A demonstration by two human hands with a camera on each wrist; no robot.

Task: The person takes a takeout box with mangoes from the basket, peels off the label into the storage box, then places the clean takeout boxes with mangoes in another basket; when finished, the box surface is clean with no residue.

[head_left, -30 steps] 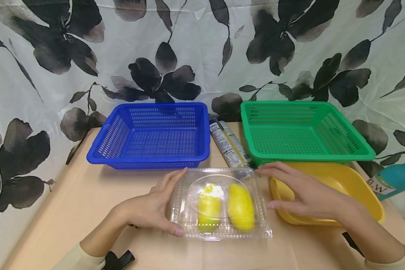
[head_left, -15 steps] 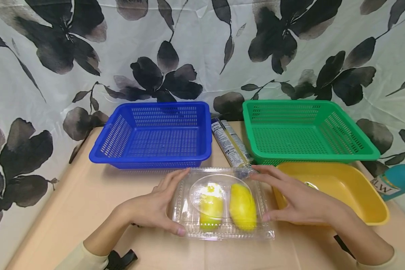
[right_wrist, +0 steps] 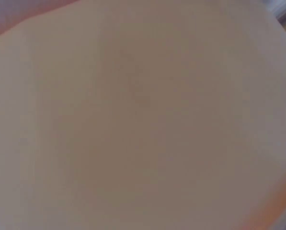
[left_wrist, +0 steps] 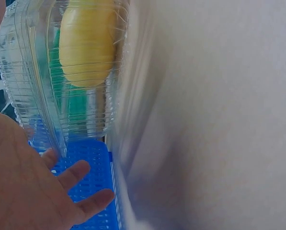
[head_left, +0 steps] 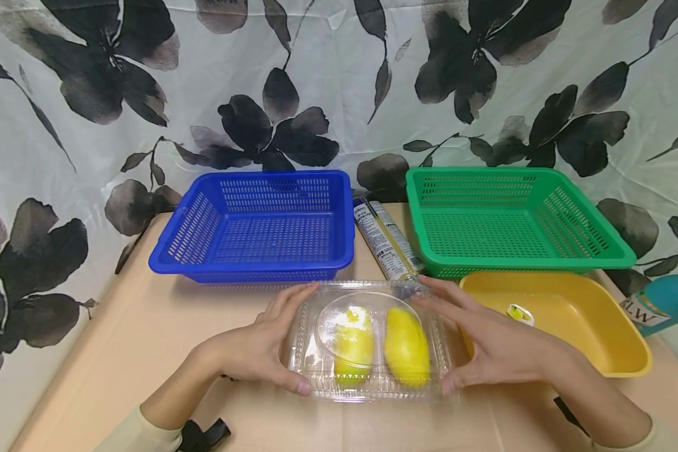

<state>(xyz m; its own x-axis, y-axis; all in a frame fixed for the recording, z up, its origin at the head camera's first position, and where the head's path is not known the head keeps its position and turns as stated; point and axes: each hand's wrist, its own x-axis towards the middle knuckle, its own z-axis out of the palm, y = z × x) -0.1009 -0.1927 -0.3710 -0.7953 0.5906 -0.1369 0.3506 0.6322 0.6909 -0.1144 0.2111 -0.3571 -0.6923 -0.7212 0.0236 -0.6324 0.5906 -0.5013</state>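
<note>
In the head view, a clear plastic clamshell box (head_left: 373, 395) with its lid down stands at the table's front middle. Two yellow mango-shaped fruits (head_left: 407, 347) lie side by side inside it. My left hand (head_left: 257, 348) is at the box's left side, thumb by the front corner, fingers spread along the back corner. On the opposite side my right hand (head_left: 488, 336) has its fingertips at the back right corner and its thumb at the right front edge. The left wrist view shows the left fingers (left_wrist: 97, 201) extended and apart beside the box. Skin fills most of the right wrist view.
Behind the box are a blue basket (head_left: 248, 276) and a green basket (head_left: 520, 261), with printed cylindrical cans (head_left: 381, 242) between them. A yellow basin (head_left: 590, 333) with a small white-and-yellow item (head_left: 521, 314) stands at right, beside a teal bottle (head_left: 669, 301). A floral cloth (head_left: 339, 75) hangs behind.
My right hand has moved left, from beside the box onto its right edge, uncovering the small item in the basin. The left hand and the box have hardly moved.
</note>
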